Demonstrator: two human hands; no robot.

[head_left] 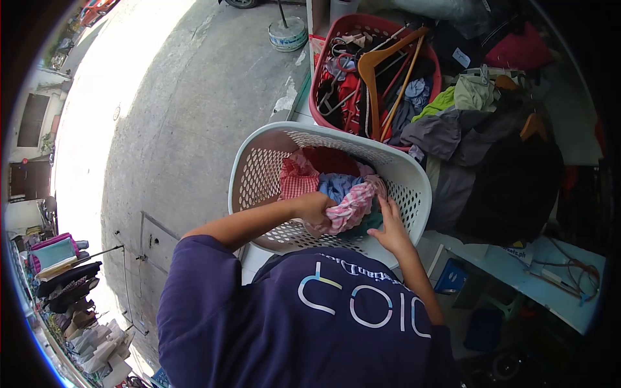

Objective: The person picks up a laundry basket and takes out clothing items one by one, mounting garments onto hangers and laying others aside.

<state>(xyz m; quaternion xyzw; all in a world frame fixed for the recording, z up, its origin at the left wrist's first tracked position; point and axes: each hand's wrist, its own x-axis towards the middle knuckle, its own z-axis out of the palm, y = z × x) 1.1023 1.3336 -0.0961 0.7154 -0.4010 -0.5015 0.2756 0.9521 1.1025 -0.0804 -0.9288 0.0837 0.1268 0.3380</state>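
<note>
The left hand (315, 208) is clamped tight on a crumpled pink-and-white checked cloth (351, 207), fingers curled right into the folds — and that bunched fabric stretches across from the left hand to the fingertips of the right hand (389, 227). The right is open, fingers spread along the cloth's near end, though whether the tips press on it cannot be told. Both hands are down inside a pale grey plastic laundry basket (259, 174) with perforated walls, and the checked cloth sits in there between them. Just ahead of the left hand there's a rumpled light blue cloth (339, 185); ahead and a touch to its left, a red-and-white gingham cloth (299, 184); farther ahead, a dark red cloth (330, 160). A teal cloth (370, 222) shows low down, right beside the right thumb. Look beyond the right hand — a pinkish-red plastic basket (317, 107) packed with clothes and hangers, a curved wooden hanger (369, 74) lying across the top. Over to the right of that hand, a big heap of dark clothing (511, 184), and nearer the body on that side, a pale blue tabletop (563, 294) with a coiled cable (585, 275).
</note>
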